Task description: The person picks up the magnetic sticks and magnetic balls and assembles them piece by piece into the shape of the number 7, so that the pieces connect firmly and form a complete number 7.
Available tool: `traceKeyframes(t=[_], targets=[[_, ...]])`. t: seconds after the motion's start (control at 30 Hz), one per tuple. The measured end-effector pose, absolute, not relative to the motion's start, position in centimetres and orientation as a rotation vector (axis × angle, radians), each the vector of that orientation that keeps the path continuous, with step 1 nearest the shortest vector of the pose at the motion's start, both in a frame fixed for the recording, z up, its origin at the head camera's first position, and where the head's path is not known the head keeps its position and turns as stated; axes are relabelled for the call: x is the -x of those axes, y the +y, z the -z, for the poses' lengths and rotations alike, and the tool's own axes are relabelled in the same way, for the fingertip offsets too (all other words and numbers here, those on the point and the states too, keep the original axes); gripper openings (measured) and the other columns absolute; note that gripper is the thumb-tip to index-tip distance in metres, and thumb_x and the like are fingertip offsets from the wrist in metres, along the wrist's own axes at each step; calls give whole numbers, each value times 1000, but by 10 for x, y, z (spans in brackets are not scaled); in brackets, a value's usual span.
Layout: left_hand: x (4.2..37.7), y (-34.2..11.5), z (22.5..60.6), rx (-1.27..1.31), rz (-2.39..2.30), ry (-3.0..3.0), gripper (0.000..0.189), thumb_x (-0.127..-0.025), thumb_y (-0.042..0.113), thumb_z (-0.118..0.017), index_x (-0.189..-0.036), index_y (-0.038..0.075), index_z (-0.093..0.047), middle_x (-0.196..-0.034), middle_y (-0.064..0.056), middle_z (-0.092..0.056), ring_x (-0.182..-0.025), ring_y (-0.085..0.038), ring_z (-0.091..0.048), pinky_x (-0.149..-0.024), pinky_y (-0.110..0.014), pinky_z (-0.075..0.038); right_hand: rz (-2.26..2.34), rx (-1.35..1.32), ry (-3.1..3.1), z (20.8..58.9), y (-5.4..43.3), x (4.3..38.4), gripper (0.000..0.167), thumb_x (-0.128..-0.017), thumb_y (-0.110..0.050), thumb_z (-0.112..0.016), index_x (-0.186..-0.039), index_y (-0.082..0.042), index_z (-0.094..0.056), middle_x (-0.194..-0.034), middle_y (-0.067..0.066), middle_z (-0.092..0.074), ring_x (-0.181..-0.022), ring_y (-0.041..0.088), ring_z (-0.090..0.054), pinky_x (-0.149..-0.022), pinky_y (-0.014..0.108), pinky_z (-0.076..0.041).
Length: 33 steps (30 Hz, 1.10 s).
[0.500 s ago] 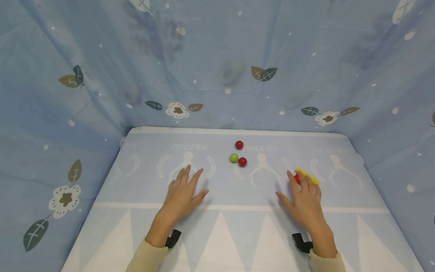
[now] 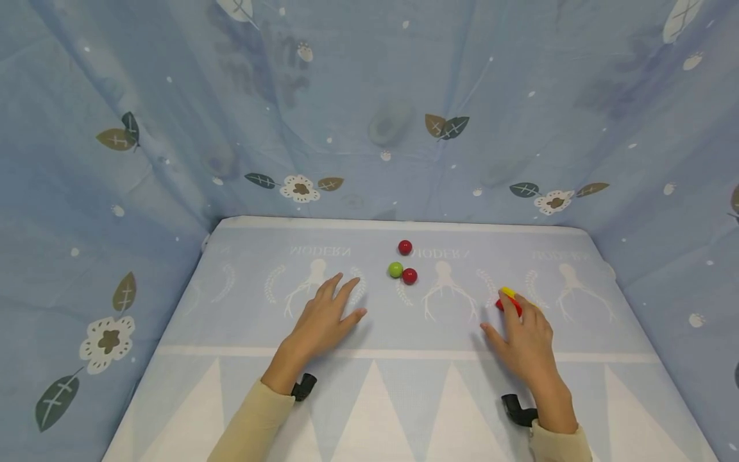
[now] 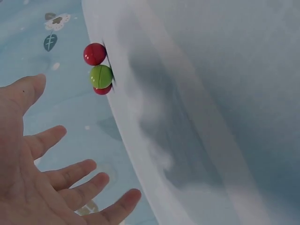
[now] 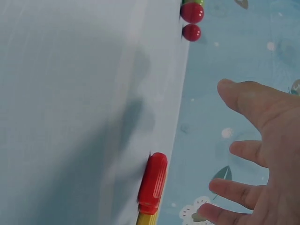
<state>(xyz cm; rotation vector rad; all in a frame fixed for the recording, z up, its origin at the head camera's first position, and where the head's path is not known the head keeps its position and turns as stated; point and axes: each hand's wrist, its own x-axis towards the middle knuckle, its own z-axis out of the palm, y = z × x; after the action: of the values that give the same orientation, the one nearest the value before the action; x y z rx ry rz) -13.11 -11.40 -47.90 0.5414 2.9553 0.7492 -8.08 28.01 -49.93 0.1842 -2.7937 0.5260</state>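
My left hand (image 2: 324, 323), fingers spread, hovers over the table left of the balls. A green ball (image 2: 395, 269) sits beside a red ball (image 2: 409, 276), and a second red ball (image 2: 405, 247) lies farther back. On the right, my right hand (image 2: 526, 346) is held with loosely spread fingers, its fingertips overlapping a red and yellow object in the head view. In the right wrist view its red part (image 4: 153, 180) is a ribbed, rounded cylinder, with a yellow part (image 4: 146, 219) below it. Both palms hold nothing.
A pale patterned cloth covers the table (image 2: 398, 404). Blue curtains (image 2: 358, 96) with leaf and flower prints hang behind it and along both sides. A black mount sits at each wrist.
My left hand has moved right and slightly forward, toward the balls. The right hand has shifted a little to the right, covering more of the yellow part. The balls lie as before.
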Motion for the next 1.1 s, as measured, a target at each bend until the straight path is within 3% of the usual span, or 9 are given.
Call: traceKeyframes(t=[0.33, 0.6, 1.1], targets=[[170, -89, 483, -519, -858, 2903, 61, -99, 47, -60, -152, 23, -43, -151, -10, -40, -138, -30, -39, -104, -55, -41, -580, -33, -2829, 496, 292, 88, 65, -89, -21, -75, -143, 1, -45, -129, 35, -42, -112, 58, -40, -80, 72, -34], [194, -70, 490, -475, -1026, 2755, 63, -98, 43, -63, -153, 20, -41, -148, -12, -43, -137, -29, -41, -109, -48, -36, -708, 147, -2855, 498, 301, 91, 56, -93, -18, -71, -140, 2, -48, -126, 37, -41, -112, 55, -40, -84, 67, -39], [228, -47, 500, -467, -993, 2699, 55, -98, 36, -65, -149, 25, -47, -135, -15, -48, -122, -29, -49, -102, -49, -43, -876, 281, -2845, 512, 310, 101, 42, -95, -13, -66, -130, 8, -55, -113, 32, -48, -110, 48, -42, -83, 59, -41]])
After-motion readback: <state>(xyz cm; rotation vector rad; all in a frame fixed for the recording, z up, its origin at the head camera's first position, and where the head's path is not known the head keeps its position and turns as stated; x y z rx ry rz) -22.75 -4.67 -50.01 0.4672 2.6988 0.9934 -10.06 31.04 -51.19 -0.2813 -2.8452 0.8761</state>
